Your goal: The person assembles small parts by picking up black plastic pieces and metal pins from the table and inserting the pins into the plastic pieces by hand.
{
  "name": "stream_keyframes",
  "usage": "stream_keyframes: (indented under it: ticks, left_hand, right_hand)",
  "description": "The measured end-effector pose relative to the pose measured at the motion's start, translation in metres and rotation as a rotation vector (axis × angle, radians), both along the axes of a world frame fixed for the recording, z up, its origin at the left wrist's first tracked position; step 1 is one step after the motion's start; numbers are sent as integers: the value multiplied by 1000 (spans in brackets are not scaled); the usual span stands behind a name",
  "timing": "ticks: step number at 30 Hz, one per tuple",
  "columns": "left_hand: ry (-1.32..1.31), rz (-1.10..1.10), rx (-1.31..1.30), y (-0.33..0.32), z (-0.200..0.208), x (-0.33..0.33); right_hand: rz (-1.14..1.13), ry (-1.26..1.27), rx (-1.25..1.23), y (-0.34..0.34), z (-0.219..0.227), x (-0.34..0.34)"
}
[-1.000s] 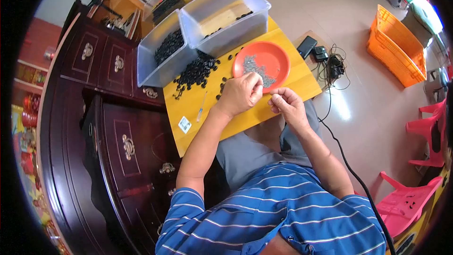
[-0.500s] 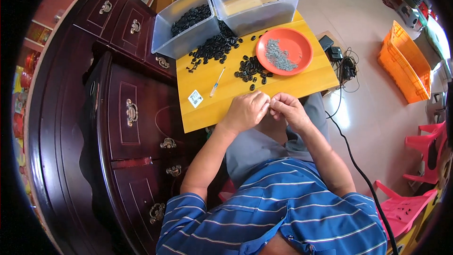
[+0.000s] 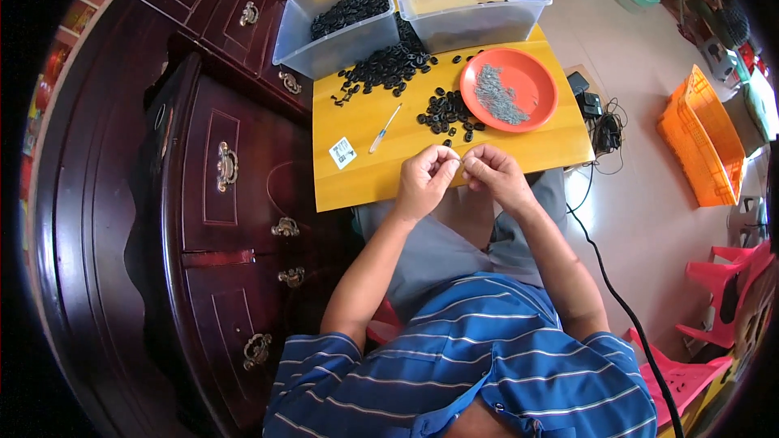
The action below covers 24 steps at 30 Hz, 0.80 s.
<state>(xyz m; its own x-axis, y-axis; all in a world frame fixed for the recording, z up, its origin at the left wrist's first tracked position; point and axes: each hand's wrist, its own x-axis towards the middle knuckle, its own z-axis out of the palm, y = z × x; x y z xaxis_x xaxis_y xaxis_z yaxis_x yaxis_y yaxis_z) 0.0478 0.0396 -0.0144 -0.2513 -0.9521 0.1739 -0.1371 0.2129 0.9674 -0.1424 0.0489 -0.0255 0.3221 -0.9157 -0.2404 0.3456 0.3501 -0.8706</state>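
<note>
My left hand (image 3: 423,183) and my right hand (image 3: 498,178) meet fingertip to fingertip just over the front edge of the yellow table (image 3: 357,182). Both are closed in a pinch; what lies between the fingers is too small to make out. Beyond them sits a small pile of black oval plastic pieces (image 3: 445,110). It touches a round red-orange plate (image 3: 539,89) holding many small grey metal pins (image 3: 497,97). To the left lie a thin pen-like tool with a clear handle (image 3: 385,128) and a white printed card (image 3: 342,152).
Two translucent bins stand at the table's back: the left bin (image 3: 341,53) holds black pieces, with more heaped (image 3: 393,71) before it; the right bin (image 3: 479,26) is larger. Dark wooden drawers (image 3: 223,195) flank the left. Rightward are an orange crate (image 3: 702,138), a black cable (image 3: 621,296) and pink chairs (image 3: 714,292).
My left hand has turned, its thumb and fingers now showing more plainly in the pinch. The hands stay together. The whole view has shifted slightly, moving the table rightward and up.
</note>
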Motion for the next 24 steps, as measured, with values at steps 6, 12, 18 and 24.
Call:
stream_keyframes:
  ticks: [6,12,18,24]
  left_hand:
    - [189,102,183,-4,-11,-10]
    - [9,96,-10,-19,-18,-17]
    - [-129,69,-88,-22,-12,-24]
    - [-205,54,-104,-18,-5,-29]
  right_hand:
    - [-87,126,-189,-16,-26,-14]
    - [-50,165,-141,-19,-20,-15]
    - [-86,162,-121,-19,-21,-17]
    - [-31,27,-116,-23,-21,-23]
